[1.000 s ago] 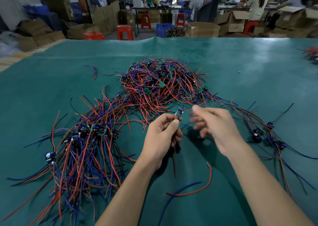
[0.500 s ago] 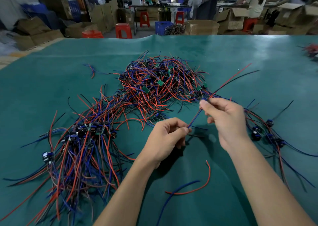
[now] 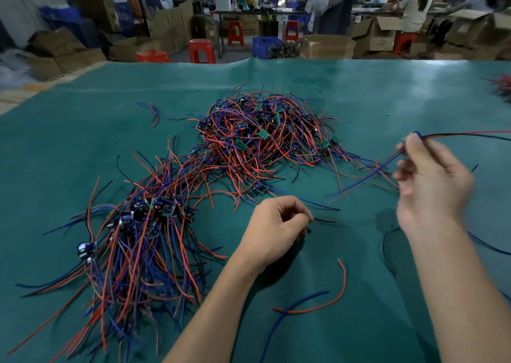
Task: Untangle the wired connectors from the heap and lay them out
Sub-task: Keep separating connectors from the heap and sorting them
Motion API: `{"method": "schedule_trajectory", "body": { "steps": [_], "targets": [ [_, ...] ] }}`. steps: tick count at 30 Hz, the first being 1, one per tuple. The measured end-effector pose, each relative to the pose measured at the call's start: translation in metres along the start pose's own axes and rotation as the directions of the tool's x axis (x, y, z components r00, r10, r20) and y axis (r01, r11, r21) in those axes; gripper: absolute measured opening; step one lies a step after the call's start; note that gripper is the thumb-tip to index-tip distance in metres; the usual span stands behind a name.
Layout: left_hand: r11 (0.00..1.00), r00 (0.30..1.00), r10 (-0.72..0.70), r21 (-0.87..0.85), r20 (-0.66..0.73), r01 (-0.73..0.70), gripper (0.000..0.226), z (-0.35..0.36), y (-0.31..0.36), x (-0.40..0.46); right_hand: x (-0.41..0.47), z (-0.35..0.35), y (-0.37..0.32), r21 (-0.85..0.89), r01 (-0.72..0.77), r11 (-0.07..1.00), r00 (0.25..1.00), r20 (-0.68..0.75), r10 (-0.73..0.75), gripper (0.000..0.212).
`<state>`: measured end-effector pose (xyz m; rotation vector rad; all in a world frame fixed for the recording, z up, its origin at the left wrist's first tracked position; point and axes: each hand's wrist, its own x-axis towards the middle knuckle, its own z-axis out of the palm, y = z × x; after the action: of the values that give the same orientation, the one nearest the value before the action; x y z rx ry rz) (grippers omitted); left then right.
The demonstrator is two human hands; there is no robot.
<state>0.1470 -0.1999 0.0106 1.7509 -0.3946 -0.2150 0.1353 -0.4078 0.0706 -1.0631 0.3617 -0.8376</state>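
Green table cover [image 3: 387, 91]: right hand [image 3: 431, 185] pinches wired connector [image 3: 453, 135], wires trailing right; left hand [image 3: 272, 231] curled, empty.

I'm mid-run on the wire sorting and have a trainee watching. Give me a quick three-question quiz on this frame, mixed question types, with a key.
1. True or false: the right hand pinches a wired connector lifted above the green mat, its red and black wires running off to the right.
2. Multiple choice: the tangled heap lies (A) beyond the left hand, toward the far edge of the mat, (B) under the right forearm, (C) off the mat.
3. Fill in: the loose red wire near the forearms crosses a loose ___ wire.

Key: 1 true; 2 A; 3 blue.
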Motion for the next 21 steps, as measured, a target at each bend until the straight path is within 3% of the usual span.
{"method": "schedule_trajectory", "body": {
  "steps": [3, 7, 11, 13, 15, 17, 19, 21],
  "targets": [
    [1.0, 1.0, 0.003, -0.02, -0.009, -0.003, 0.019, -0.001, 0.001, 0.001, -0.014, 0.015, -0.02, 0.012, -0.004, 1.0, 0.997, 0.072, 0.003, 0.013],
    [0.996, 1.0, 0.003, -0.091, -0.016, -0.004, 0.018, 0.0, 0.002, 0.002, -0.057, 0.073, -0.034, -0.126, -0.035, 0.991, 0.924, 0.373, 0.08, 0.02],
    [0.996, 0.996, 0.076, -0.037, -0.04, -0.078, 0.015, -0.002, 0.006, -0.001, -0.107, 0.142, -0.025, -0.287, -0.146, 0.947, 0.668, 0.677, 0.308, 0.016],
    [0.994, 0.991, 0.106, -0.001, -0.077, -0.107, 0.015, -0.003, 0.004, -0.004, -0.121, 0.167, -0.011, -0.452, 0.014, 0.892, 0.549, 0.749, 0.371, 0.03],
    [0.995, 0.995, 0.073, -0.068, -0.068, -0.077, 0.018, -0.003, 0.003, -0.003, -0.119, 0.18, 0.001, -0.583, 0.191, 0.79, 0.469, 0.761, 0.448, 0.03],
    [0.995, 0.999, 0.023, -0.094, -0.037, -0.027, 0.02, -0.001, 0.003, 0.0, -0.096, 0.182, 0.009, -0.664, 0.329, 0.672, 0.48, 0.73, 0.486, 0.024],
    [0.992, 0.999, -0.029, -0.121, -0.029, 0.026, 0.022, 0.0, 0.003, 0.003, -0.058, 0.173, 0.015, -0.722, 0.445, 0.53, 0.599, 0.68, 0.422, 0.008],
    [0.992, 0.999, -0.028, -0.123, -0.029, 0.024, 0.022, 0.0, 0.004, 0.004, -0.018, 0.158, 0.023, -0.793, 0.49, 0.361, 0.728, 0.601, 0.331, 0.013]
  ]
}}
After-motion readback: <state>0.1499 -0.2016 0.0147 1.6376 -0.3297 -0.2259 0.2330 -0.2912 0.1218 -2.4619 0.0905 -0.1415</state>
